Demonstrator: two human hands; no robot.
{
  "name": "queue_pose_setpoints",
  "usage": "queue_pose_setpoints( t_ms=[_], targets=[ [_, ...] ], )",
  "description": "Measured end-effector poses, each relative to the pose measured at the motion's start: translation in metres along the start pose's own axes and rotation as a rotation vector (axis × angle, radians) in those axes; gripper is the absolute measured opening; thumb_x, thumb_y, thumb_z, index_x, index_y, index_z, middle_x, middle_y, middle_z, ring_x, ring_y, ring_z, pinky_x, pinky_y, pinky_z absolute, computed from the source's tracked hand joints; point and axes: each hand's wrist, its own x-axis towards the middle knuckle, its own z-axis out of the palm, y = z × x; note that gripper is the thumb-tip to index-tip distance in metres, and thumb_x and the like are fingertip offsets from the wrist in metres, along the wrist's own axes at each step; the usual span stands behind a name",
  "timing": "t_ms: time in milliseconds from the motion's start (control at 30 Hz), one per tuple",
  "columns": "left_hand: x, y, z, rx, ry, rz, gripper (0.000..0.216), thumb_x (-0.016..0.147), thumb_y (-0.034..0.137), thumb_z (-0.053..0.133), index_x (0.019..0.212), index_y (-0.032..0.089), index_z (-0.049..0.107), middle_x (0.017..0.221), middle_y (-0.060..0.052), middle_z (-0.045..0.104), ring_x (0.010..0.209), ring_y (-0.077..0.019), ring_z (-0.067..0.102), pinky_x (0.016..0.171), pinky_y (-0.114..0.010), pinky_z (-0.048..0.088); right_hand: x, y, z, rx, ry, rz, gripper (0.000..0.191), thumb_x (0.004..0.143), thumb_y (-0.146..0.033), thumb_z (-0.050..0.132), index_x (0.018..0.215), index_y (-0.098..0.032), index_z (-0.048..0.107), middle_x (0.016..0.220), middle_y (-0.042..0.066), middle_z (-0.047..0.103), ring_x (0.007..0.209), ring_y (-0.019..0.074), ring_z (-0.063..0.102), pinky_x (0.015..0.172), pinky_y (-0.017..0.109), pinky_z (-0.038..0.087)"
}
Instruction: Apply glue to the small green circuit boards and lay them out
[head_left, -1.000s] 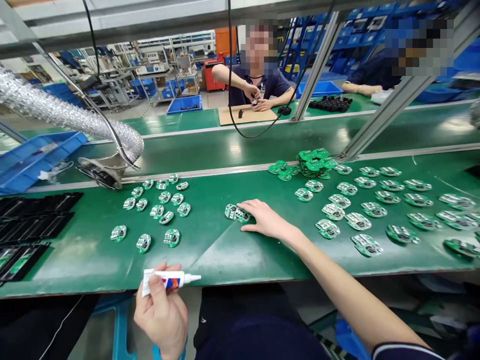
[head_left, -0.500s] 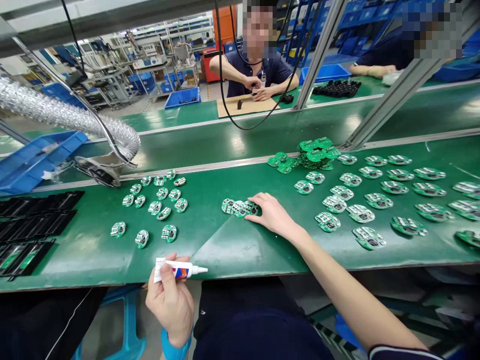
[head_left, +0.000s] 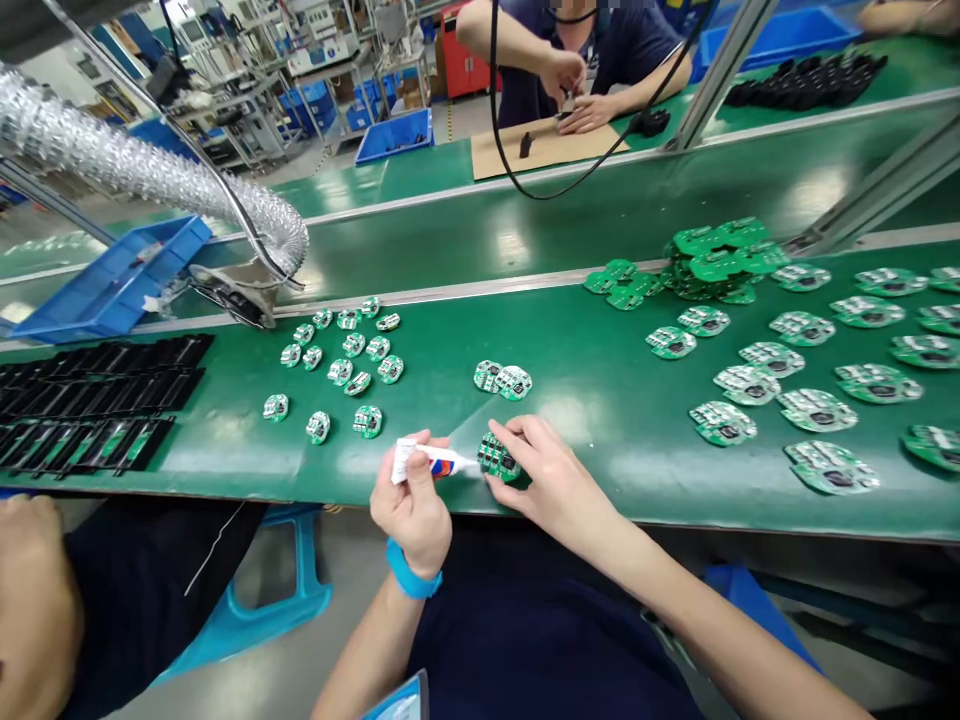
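Observation:
My left hand [head_left: 415,505] is closed around a white glue tube [head_left: 442,463] with a blue and orange label. The tube's thin nozzle points right, and its tip is at the left edge of a round green circuit board [head_left: 496,457]. Between thumb and fingers, my right hand [head_left: 544,465] grips that board by its right side, close to the bench's front edge. Whether the nozzle touches the board I cannot tell. Just beyond, a pair of round circuit boards [head_left: 514,382] lies on the green bench, one overlapping the other.
Several small boards [head_left: 353,345] lie to the left, beside rows of black housings [head_left: 97,385]. Rows of larger boards [head_left: 810,410] and a stack of green panels [head_left: 720,255] are on the right. A silver duct [head_left: 187,180] hangs at left. Across the bench a co-worker [head_left: 570,70] handles a small part.
My right hand has drawn one board away from the row of three, toward the front edge. My left hand has brought the glue tube right, up to that board. The view has shifted.

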Motion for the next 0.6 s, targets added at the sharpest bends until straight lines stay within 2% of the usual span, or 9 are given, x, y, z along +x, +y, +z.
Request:
queue_pose_setpoints(
  t_ms=[133,333,600],
  targets=[
    [-0.007,-0.005,0.002,0.07,-0.037,0.068,0.031,0.102,0.044,0.063,0.103,0.015,0.075,0.083,-0.006,0.08,0.069,-0.0172,0.077,0.066,-0.027,0.063,-0.001,-0.005,0.004,0.003,-0.022,-0.029,0.058,0.091,-0.014,0.071,0.145,-0.016,0.053,0.111,0.013,0.062,0.096,0.0277,0.064,0.078,0.044,0.063],
    [-0.011,-0.006,-0.002,0.139,-0.075,0.211,0.021,0.102,0.034,0.065,0.107,0.015,0.074,0.086,-0.005,0.081,0.071,-0.017,0.078,0.067,-0.027,0.063,0.001,-0.011,0.001,0.007,-0.059,-0.042,0.055,0.091,-0.015,0.074,0.142,-0.01,0.053,0.111,0.015,0.063,0.098,0.0292,0.063,0.079,0.046,0.064],
    [-0.011,-0.007,-0.007,0.225,-0.114,0.338,0.018,0.103,0.029,0.062,0.111,0.017,0.073,0.09,-0.005,0.081,0.074,-0.0178,0.078,0.068,-0.028,0.063,0.001,-0.014,-0.001,0.009,-0.058,-0.055,0.054,0.095,-0.017,0.069,0.145,-0.015,0.048,0.112,0.014,0.062,0.098,0.0286,0.062,0.08,0.046,0.063]
  ],
)
